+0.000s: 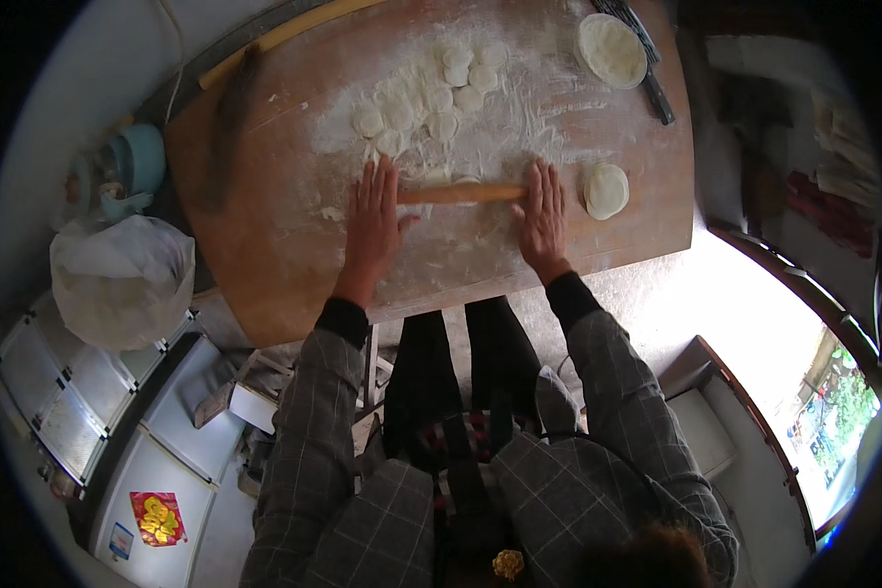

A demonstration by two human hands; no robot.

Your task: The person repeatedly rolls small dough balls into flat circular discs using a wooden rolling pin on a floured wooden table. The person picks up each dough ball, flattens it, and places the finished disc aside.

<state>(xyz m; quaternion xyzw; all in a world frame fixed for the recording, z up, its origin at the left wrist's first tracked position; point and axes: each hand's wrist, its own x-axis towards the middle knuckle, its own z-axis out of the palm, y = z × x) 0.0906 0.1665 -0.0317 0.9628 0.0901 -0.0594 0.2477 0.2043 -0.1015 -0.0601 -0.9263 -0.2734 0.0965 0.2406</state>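
A wooden rolling pin (pixel 463 193) lies crosswise on the floury board (pixel 279 272). My left hand (pixel 373 209) covers its left end with the fingers stretched forward. Over the right end lies my right hand (pixel 542 209), palm down. A small dough piece (pixel 467 179) shows just beyond the pin, partly hidden by it. Farther off, several flattened dough rounds (pixel 439 98) sit in scattered flour, the closest ones near my left fingertips. To the right of my right hand is a stack of rolled dough wrappers (pixel 606 191).
At the far right stand a bowl of flour (pixel 611 51) and a knife with a black handle (pixel 658 95). A long wooden pole (pixel 287 33) runs along the back left edge. Left of the board are a plastic bag (pixel 123 279) and a light-blue container (pixel 138 162). A white refrigerator (pixel 158 470) stands behind left.
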